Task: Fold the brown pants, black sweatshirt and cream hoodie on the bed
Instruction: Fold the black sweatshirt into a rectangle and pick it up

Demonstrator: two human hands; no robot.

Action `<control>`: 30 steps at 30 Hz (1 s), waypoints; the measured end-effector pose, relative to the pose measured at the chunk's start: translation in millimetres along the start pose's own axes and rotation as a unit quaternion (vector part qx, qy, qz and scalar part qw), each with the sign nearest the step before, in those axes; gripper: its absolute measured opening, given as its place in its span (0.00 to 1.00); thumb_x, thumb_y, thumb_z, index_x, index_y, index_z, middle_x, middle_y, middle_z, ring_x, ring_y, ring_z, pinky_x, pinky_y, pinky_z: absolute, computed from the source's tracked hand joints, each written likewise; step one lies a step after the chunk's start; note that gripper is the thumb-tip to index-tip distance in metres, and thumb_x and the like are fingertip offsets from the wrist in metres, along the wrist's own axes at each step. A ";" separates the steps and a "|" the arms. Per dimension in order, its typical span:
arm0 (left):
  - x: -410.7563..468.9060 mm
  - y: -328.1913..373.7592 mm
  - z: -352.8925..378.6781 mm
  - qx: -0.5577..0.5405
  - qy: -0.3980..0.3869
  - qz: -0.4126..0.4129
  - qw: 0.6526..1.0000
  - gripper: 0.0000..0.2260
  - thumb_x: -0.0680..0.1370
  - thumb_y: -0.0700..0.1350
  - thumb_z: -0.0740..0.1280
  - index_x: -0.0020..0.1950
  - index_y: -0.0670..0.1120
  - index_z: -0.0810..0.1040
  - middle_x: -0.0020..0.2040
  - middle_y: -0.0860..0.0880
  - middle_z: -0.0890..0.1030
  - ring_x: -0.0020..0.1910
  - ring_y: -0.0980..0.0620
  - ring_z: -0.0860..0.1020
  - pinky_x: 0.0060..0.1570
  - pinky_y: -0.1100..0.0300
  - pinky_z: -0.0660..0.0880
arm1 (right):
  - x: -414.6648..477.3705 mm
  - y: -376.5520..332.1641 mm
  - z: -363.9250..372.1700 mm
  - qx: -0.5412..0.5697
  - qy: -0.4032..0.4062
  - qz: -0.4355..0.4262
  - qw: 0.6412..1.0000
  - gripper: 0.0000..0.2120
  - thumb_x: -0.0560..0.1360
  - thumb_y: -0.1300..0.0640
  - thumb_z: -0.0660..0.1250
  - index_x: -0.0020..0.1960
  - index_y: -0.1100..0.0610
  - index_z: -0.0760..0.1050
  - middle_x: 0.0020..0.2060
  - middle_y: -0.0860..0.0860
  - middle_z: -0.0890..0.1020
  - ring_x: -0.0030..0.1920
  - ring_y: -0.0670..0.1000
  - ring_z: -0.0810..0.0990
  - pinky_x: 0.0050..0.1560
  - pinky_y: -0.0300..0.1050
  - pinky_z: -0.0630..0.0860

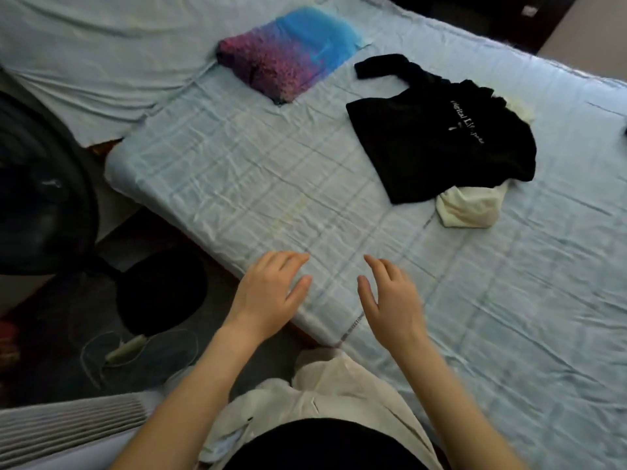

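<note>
Fingers (288, 266) on left hand (268, 296) and right hand (390, 303) loosely spread, holding nothing, over the near edge of the pale blue checked-sheet bed (237, 171). Crumpled black printed sweatshirt (441, 140) sits well beyond the right fingers, overlapping the cream fabric hoodie (470, 205); brown pants not in view. Risk: pulling the sweatshirt drags the hoodie along or tangles its stray sleeve.
</note>
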State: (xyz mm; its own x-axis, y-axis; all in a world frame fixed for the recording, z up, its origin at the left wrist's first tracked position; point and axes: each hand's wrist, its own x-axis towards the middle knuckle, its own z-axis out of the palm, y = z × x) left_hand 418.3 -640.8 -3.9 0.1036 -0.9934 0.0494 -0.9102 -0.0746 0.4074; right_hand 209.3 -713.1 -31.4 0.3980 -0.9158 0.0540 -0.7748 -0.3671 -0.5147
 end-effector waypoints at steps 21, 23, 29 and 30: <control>364.4 -47.9 24.9 -0.048 -0.118 0.240 0.963 0.25 0.79 0.55 0.56 0.71 0.43 0.73 0.65 0.44 0.77 0.63 0.44 0.75 0.63 0.51 0.72 | 237.8 57.4 1.7 -0.019 0.176 0.199 0.964 0.20 0.78 0.60 0.69 0.68 0.63 0.74 0.61 0.59 0.79 0.61 0.58 0.79 0.59 0.51 0.76; 413.6 -43.5 42.8 -0.057 -0.120 0.244 0.961 0.26 0.79 0.56 0.55 0.74 0.45 0.70 0.70 0.44 0.73 0.68 0.45 0.72 0.66 0.51 0.69 | 272.5 80.7 3.4 -0.014 0.201 0.217 0.955 0.21 0.78 0.62 0.69 0.69 0.63 0.73 0.65 0.61 0.77 0.65 0.60 0.76 0.63 0.52 0.74; 556.0 -51.9 156.7 -0.056 -0.119 0.239 0.962 0.25 0.80 0.53 0.63 0.77 0.51 0.64 0.76 0.46 0.66 0.75 0.46 0.63 0.73 0.49 0.63 | 379.4 183.9 53.0 -0.005 0.237 0.250 0.939 0.23 0.78 0.61 0.68 0.72 0.62 0.71 0.70 0.61 0.72 0.71 0.59 0.71 0.69 0.56 0.71; 576.2 -57.0 182.6 -0.053 -0.116 0.237 0.963 0.25 0.80 0.53 0.64 0.77 0.51 0.65 0.76 0.46 0.66 0.75 0.45 0.63 0.73 0.48 0.62 | 394.9 203.1 69.4 -0.006 0.236 0.255 0.937 0.23 0.78 0.61 0.68 0.72 0.62 0.71 0.70 0.62 0.72 0.71 0.60 0.71 0.69 0.58 0.71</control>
State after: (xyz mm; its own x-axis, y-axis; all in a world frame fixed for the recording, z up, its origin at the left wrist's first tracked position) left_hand 456.7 -1224.8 -165.1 -0.4176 -0.9071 0.0523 -0.7856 0.3894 0.4808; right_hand 243.2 -1138.0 -174.1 -0.2863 -0.9414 0.1781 -0.8117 0.1396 -0.5671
